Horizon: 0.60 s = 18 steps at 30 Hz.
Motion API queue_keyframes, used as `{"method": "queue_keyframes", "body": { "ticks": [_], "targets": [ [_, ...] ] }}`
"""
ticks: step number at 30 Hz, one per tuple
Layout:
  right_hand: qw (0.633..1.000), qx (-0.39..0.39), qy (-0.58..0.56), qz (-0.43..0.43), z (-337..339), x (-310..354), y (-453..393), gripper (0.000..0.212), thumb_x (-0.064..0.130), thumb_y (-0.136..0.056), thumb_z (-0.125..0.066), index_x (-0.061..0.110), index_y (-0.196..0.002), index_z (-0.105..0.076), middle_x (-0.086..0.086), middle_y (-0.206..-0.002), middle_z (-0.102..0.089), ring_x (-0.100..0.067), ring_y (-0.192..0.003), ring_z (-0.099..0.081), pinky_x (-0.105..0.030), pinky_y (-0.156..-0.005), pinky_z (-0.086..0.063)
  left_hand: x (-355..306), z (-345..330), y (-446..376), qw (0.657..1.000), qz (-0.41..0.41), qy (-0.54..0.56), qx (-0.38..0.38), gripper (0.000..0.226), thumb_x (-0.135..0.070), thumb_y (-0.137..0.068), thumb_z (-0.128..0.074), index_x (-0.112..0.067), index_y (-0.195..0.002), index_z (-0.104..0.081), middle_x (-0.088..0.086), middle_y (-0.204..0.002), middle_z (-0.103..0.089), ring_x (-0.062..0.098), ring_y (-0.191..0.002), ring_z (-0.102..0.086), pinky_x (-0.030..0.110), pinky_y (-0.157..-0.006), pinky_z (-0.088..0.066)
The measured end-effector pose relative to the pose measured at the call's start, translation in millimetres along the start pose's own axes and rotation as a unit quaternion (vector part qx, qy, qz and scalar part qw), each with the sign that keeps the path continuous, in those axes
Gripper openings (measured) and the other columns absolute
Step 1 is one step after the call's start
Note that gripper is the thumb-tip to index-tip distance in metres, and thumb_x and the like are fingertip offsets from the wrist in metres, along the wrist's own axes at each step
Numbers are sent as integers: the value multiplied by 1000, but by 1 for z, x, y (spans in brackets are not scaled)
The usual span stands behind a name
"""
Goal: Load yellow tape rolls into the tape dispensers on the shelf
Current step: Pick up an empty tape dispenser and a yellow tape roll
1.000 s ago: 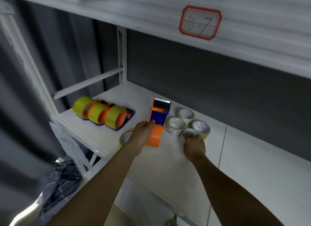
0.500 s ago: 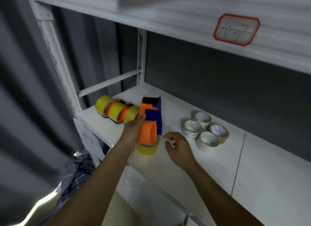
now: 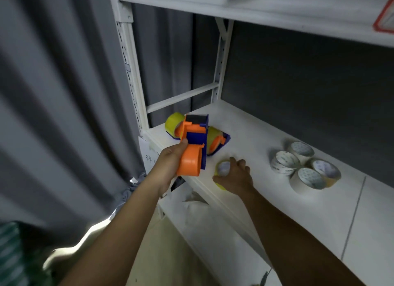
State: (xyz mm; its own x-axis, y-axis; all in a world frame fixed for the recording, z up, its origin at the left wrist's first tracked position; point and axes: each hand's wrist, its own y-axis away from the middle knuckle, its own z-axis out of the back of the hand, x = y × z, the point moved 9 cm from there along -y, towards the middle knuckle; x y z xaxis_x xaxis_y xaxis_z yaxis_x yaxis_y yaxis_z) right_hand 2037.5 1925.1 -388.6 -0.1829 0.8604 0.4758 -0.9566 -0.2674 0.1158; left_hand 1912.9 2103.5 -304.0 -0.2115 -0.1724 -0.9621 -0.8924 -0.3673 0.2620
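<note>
**Roll in reach, empty dispenser held ready**

On the white shelf (image 3: 266,202), just beyond the left hand (image 3: 170,160), loaded dispensers (image 3: 215,139) lie with yellow rolls fitted. That hand grips an empty orange-and-blue tape dispenser (image 3: 193,147), lifted clear of the board. To its right, the right hand (image 3: 235,176) curls over a loose yellow tape roll (image 3: 221,170) at the shelf's front edge, apparently closing on it. Four white rolls (image 3: 304,168) sit well beyond the right hand.

Picking up seems the step; next, the roll must seat squarely on the orange hub.

Half a second ago, the right hand was open beside the roll; now it covers it.
</note>
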Motion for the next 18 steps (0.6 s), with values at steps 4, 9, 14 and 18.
{"method": "queue_keyframes", "body": {
  "ticks": [4,9,14,18],
  "targets": [
    [977,-98,-188,-29,25,-6,16,82,40,-69,-76,18,-135,-33,-10,-125,-35,-33,-117,-40,-41,-97,-40,0,5,-1,1000,-1,19,-23,26,-50,-92,-47,-28,-104,-55,3,-108,-63,24,-98,-61,46,-92,-50],
    [879,-115,-463,-8,57,14,38,68,32,-74,-68,20,-134,-37,-8,-129,-41,-23,-113,-50,-32,-85,-46,-17,2,0,995,-49,51,-70,23,-49,-96,-39,-33,-87,-54,-7,-88,-62,13,-81,-60,31,-72,-49],
    [820,-71,-567,20,80,47,55,35,29,-89,-57,32,-121,-43,-1,-117,-54,-14,-97,-58,-29,-77,-50,-31,-9,3,992,-87,79,-45,22,-45,-99,-35,-34,-99,-53,-7,-98,-63,12,-91,-60,28,-76,-50],
    [815,-40,-576,45,86,78,66,39,39,-91,-53,30,-127,-42,-2,-122,-54,-19,-105,-58,-40,-91,-51,-42,-17,15,988,-142,47,-34,27,-42,-100,-30,-34,-113,-52,-11,-100,-63,6,-93,-60,24,-76,-47]
  ]
}}
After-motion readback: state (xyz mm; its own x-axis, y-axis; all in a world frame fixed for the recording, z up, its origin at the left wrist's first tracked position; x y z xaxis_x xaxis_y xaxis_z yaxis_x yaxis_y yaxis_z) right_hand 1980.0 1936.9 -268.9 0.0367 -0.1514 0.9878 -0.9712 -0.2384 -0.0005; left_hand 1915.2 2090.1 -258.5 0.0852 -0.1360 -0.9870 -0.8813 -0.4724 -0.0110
